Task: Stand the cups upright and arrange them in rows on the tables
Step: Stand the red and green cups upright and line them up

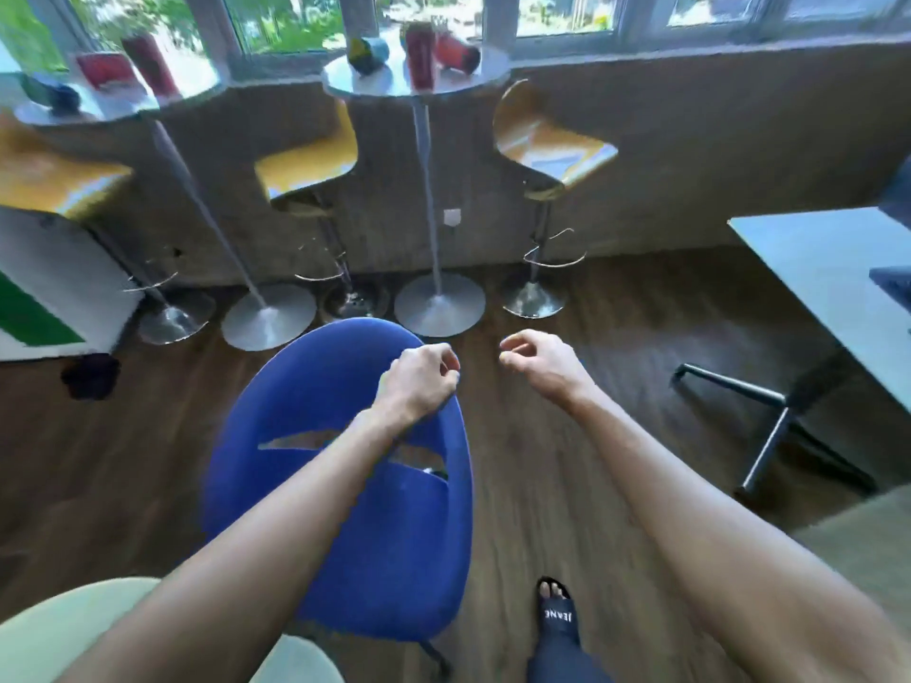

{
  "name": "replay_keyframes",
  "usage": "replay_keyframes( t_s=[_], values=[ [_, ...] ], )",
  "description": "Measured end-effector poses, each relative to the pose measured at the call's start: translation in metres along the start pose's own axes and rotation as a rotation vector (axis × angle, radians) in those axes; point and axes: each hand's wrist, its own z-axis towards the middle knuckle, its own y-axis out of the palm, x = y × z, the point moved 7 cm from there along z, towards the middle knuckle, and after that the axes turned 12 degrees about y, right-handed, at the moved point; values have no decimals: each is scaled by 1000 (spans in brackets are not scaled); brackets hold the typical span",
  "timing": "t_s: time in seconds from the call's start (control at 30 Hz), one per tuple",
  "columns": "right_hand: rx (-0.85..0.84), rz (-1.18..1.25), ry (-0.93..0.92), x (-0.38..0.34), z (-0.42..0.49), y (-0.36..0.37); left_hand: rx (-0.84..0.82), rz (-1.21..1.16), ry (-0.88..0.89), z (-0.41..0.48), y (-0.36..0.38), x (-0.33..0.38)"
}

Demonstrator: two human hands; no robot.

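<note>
My left hand [419, 374] and right hand [537, 359] are both loosely curled and hold nothing, low above the blue chair [340, 510], well apart from the cups. On the middle round table [394, 83] one red cup [420, 54] stands, while a red cup [458, 54] and a blue-yellow cup [368, 54] lie tipped. I think I should walk around the chair first, then lift each fallen cup by its side.

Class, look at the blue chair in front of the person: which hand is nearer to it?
Left. The left hand hovers right over the top edge of the blue chair, overlapping it in view. The right hand hangs to the chair's right, over bare floor.
</note>
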Motion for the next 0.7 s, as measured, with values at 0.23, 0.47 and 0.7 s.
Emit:
replay_keyframes(
  t_s=[0.23, 0.47, 0.7],
  values=[
    [35, -6, -70, -48, 128, -115, 86, 6, 37, 169, -21, 68],
    [17, -34, -193, -141, 243, -180, 215, 36, 47, 310, -95, 93],
    [23, -34, -329, -240, 369, -189, 329, 104, 42, 443, -172, 64]
  ],
)
